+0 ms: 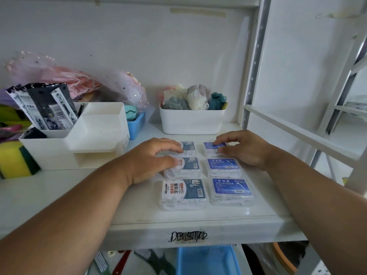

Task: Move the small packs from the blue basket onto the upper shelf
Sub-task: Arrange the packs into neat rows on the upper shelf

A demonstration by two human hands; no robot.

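- I see six small packs lying flat on the upper shelf [139, 211] in two columns of three, long axes running left to right, labels up and reading toward me.
- Left column: near pack [183, 192], middle pack [187, 166], far pack [188, 146]; right column: near pack [231, 190], middle pack [223, 166], far pack [213, 148].
- My left hand [151, 161] rests palm down, fingers loosely spread over the left middle and far packs.
- My right hand [242, 148] is curled, fingertips pinching the right far pack.
- The blue basket [208, 261] sits on the shelf below (no packs visible in it).
- Behind the packs stands a white bin of cloth bundles [191, 121]; a white organizer [95, 135] stands close on the left.
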